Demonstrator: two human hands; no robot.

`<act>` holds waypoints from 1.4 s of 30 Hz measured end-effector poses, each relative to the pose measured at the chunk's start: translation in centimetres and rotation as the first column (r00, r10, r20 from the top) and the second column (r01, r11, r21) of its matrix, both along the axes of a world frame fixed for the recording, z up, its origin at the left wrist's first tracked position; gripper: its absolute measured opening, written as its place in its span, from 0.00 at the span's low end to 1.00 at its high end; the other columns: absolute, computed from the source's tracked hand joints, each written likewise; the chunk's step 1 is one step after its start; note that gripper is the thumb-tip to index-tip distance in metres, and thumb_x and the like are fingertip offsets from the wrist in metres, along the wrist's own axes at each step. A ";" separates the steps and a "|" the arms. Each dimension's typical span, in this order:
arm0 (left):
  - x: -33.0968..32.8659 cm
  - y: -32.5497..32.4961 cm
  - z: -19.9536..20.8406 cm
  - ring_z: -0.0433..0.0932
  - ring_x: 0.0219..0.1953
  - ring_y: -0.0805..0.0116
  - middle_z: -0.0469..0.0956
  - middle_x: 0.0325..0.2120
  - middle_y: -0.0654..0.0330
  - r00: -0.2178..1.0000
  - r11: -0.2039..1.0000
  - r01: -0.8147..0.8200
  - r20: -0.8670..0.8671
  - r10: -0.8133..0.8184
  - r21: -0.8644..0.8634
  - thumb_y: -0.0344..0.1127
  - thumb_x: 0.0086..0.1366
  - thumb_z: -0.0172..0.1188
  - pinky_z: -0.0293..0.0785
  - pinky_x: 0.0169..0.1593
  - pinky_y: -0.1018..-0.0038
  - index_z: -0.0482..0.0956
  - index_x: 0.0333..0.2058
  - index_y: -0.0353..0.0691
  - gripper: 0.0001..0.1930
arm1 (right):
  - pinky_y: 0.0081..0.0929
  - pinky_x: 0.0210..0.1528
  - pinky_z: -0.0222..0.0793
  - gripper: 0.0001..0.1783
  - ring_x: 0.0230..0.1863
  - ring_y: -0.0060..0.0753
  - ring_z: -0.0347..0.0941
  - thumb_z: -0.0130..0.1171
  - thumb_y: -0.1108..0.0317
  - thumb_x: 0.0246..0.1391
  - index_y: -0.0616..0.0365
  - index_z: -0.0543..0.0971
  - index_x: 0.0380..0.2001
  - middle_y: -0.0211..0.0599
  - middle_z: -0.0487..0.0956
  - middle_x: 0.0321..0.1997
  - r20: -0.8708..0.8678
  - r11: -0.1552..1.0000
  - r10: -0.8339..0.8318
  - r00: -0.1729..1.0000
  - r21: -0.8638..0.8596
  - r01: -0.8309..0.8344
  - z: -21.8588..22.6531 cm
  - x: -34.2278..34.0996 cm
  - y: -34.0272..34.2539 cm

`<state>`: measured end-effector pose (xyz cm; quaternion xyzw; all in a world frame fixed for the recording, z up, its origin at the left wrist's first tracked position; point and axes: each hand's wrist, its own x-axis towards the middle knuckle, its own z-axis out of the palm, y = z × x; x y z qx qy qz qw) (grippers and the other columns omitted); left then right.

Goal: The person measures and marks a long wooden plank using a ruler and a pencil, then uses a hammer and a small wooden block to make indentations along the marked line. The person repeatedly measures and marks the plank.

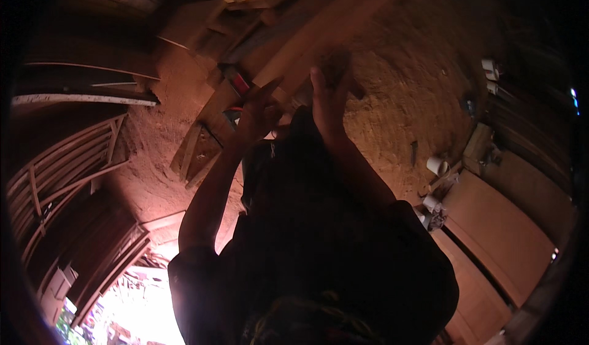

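Note:
My left hand is raised in front of my body with its fingers apart and at least one stretched out. I see nothing held in it. Just beyond it lies a red and dark object on or beside a wooden board; its kind is too dim to tell. To the right, my right hand is also up with thumb and fingers spread, and no held thing shows. Past both hands, a long wooden plank runs away toward the upper right. Dark shadow hides some fingertips.
Sandy brown ground surrounds me. Slatted wooden frames lean at the left. White cups and large wooden panels stand at the right. Wood offcuts are piled at the far side. Bright light enters at lower left.

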<state>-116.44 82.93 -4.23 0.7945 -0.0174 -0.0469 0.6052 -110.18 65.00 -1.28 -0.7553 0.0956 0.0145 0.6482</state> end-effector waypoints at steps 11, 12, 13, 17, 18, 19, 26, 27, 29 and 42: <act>0.7 1.4 -2.1 0.81 0.53 0.69 0.79 0.61 0.55 0.983 0.961 0.119 -0.109 -0.150 -0.250 0.12 0.62 0.52 0.80 0.59 0.71 0.59 0.77 0.53 0.45 | 0.42 0.77 0.51 0.54 0.78 0.55 0.53 0.54 0.47 0.72 0.73 0.37 0.77 0.68 0.52 0.78 0.144 0.966 0.063 0.988 -0.257 -0.024 -3.4 -1.9 2.5; 0.7 1.5 -1.9 0.81 0.53 0.70 0.78 0.61 0.54 0.972 0.963 0.139 -0.152 -0.177 -0.232 0.12 0.62 0.53 0.80 0.59 0.70 0.58 0.77 0.54 0.46 | 0.42 0.77 0.51 0.53 0.78 0.55 0.53 0.54 0.48 0.72 0.74 0.36 0.77 0.68 0.52 0.78 0.117 0.954 0.059 0.991 -0.298 -0.021 -4.0 -3.4 2.9; 0.8 1.7 -1.8 0.81 0.53 0.70 0.78 0.62 0.53 0.969 0.963 0.149 -0.162 -0.187 -0.225 0.12 0.63 0.54 0.80 0.59 0.70 0.57 0.77 0.54 0.46 | 0.43 0.78 0.50 0.53 0.78 0.56 0.53 0.53 0.48 0.72 0.74 0.36 0.77 0.69 0.52 0.78 0.006 0.928 0.054 0.999 -0.369 -0.048 -4.5 -4.5 3.1; 1.4 2.1 -2.0 0.79 0.58 0.68 0.71 0.69 0.51 0.970 0.963 0.199 -0.102 -0.220 -0.184 0.15 0.65 0.57 0.80 0.59 0.69 0.54 0.78 0.56 0.46 | 0.43 0.78 0.49 0.53 0.79 0.56 0.53 0.53 0.49 0.72 0.74 0.36 0.77 0.69 0.52 0.78 0.034 0.945 0.019 0.999 -0.326 -0.007 -5.5 -6.1 3.8; 1.5 2.2 -2.2 0.77 0.60 0.67 0.68 0.70 0.51 0.964 0.959 0.209 -0.123 -0.234 -0.190 0.14 0.64 0.56 0.80 0.60 0.69 0.54 0.78 0.56 0.47 | 0.43 0.78 0.49 0.53 0.79 0.56 0.53 0.53 0.49 0.72 0.74 0.36 0.77 0.69 0.52 0.78 0.041 0.950 0.014 0.999 -0.311 0.000 -5.1 -5.7 3.9; 1.4 2.4 -2.3 0.76 0.63 0.66 0.66 0.72 0.51 0.953 0.954 0.220 -0.164 -0.254 -0.201 0.13 0.64 0.54 0.79 0.61 0.69 0.54 0.78 0.55 0.47 | 0.43 0.78 0.50 0.53 0.78 0.56 0.53 0.54 0.49 0.72 0.74 0.36 0.77 0.69 0.52 0.78 0.071 0.946 0.011 0.997 -0.325 0.012 -4.5 -5.3 3.8; 1.5 2.7 -2.8 0.72 0.66 0.65 0.68 0.71 0.51 0.941 0.910 0.221 -0.169 -0.293 -0.351 0.09 0.57 0.45 0.74 0.64 0.71 0.54 0.78 0.51 0.50 | 0.51 0.82 0.37 0.52 0.81 0.67 0.44 0.56 0.54 0.70 0.68 0.36 0.78 0.69 0.47 0.81 0.190 0.999 -0.014 0.982 -0.036 0.021 -0.1 -0.2 2.9; 1.8 2.6 -2.7 0.73 0.65 0.65 0.69 0.70 0.51 0.948 0.918 0.244 -0.124 -0.295 -0.312 0.09 0.57 0.44 0.73 0.65 0.70 0.54 0.78 0.50 0.50 | 0.52 0.81 0.37 0.53 0.81 0.68 0.45 0.56 0.54 0.70 0.68 0.35 0.78 0.70 0.47 0.81 0.149 0.985 0.014 0.989 -0.172 0.012 -0.4 0.2 2.5; 1.8 2.9 -2.2 0.74 0.65 0.62 0.70 0.70 0.50 0.933 0.947 0.268 -0.199 -0.301 -0.177 0.09 0.57 0.45 0.73 0.65 0.70 0.54 0.78 0.50 0.50 | 0.54 0.81 0.37 0.54 0.81 0.69 0.45 0.57 0.53 0.70 0.68 0.34 0.78 0.71 0.48 0.80 0.041 0.912 0.026 0.999 -0.411 -0.006 -2.0 -2.7 3.8; 1.9 3.3 -2.8 0.81 0.53 0.65 0.78 0.58 0.47 0.930 0.943 0.287 -0.186 -0.316 -0.166 0.12 0.60 0.51 0.79 0.58 0.69 0.54 0.78 0.54 0.49 | 0.49 0.82 0.38 0.56 0.83 0.67 0.38 0.57 0.45 0.68 0.72 0.39 0.77 0.70 0.42 0.82 0.057 0.980 0.033 0.998 -0.199 -0.021 -2.4 -4.3 4.3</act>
